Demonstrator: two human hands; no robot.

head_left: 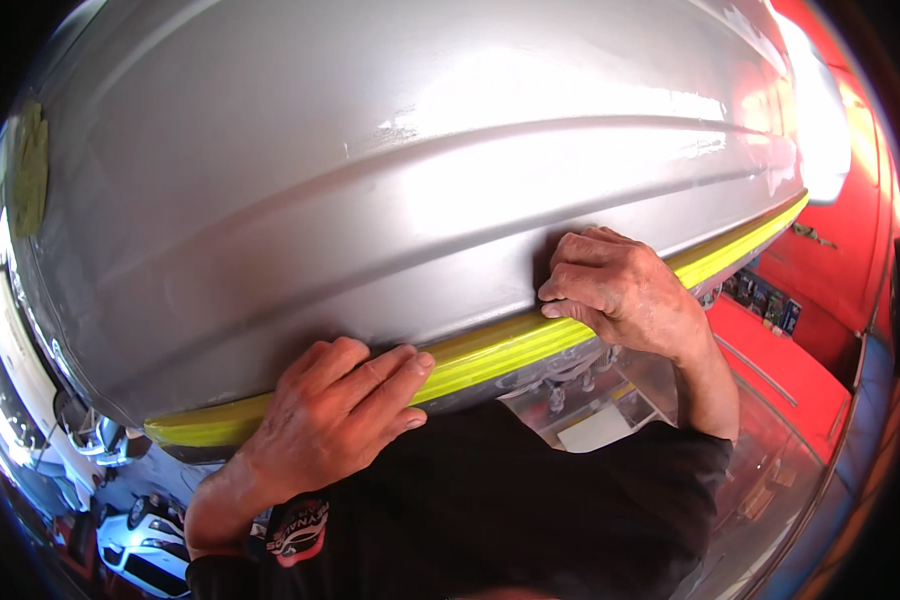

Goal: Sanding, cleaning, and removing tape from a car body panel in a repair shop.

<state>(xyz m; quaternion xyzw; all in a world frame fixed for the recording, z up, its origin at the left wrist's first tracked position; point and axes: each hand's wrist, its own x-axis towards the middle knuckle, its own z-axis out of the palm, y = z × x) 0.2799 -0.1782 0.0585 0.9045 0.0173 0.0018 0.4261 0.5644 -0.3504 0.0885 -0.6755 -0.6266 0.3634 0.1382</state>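
Observation:
A large silver car body panel point(300, 215) with raised creases fills the view in front of me. Several strips of yellow-green masking tape point(490, 358) run along its near edge. My left hand point(335, 405) lies over the tape left of the middle, fingers stretched out and resting on it, palm hidden. Further right, my right hand point(615, 290) touches the panel beside the tape's upper border. Its fingers are curled, with the thumb and index finger close together. Whatever may be between them is hidden.
Another piece of yellow-green tape point(32, 170) sticks to the panel's far left side. A red surface point(790, 365) and a dark tray of small items point(760, 297) are at the right. Several vehicles stand at the left, among them a white car point(142, 545) low down.

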